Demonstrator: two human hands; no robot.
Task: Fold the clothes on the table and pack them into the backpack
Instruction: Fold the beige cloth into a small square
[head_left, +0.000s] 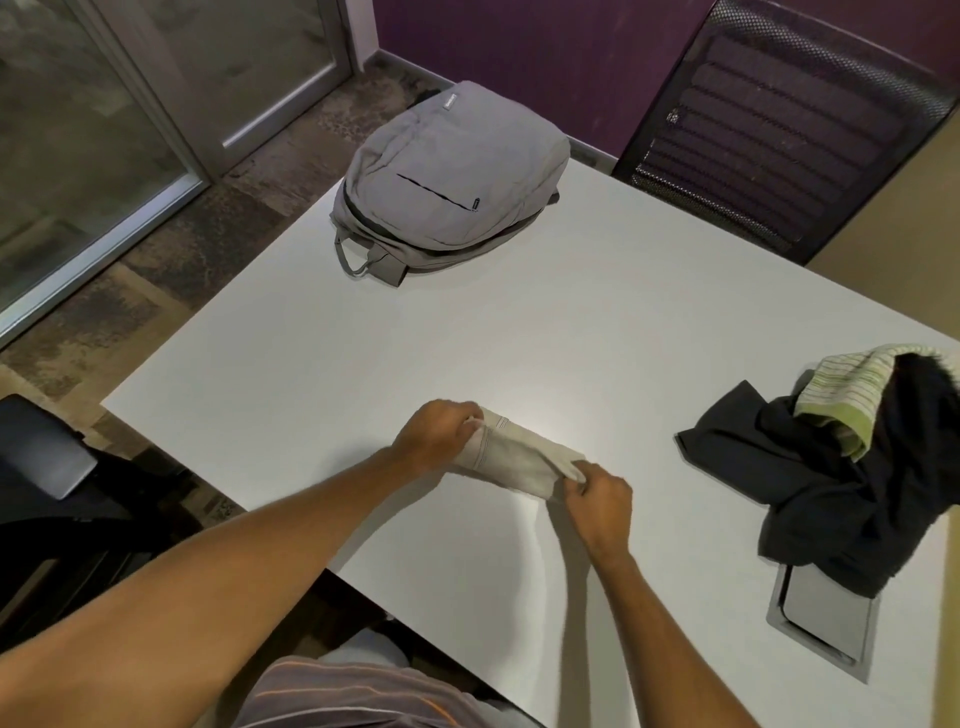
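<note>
A small pale beige garment (517, 456), folded into a narrow strip, is held just above the white table (363, 364) near its front edge. My left hand (436, 435) grips its left end and my right hand (600, 500) pinches its right end. A grey backpack (447, 182) lies flat at the table's far corner, its handle towards me and its main zip partly open along the near side. A crumpled dark garment (826, 478) lies at the right edge, with a green-and-white striped cloth (852, 395) on top of it.
A grey cable hatch (821, 629) is set into the table at the right, partly under the dark garment. A black mesh chair (779, 130) stands behind the far right side. Another dark chair (47, 467) is at my left. Glass doors are on the far left.
</note>
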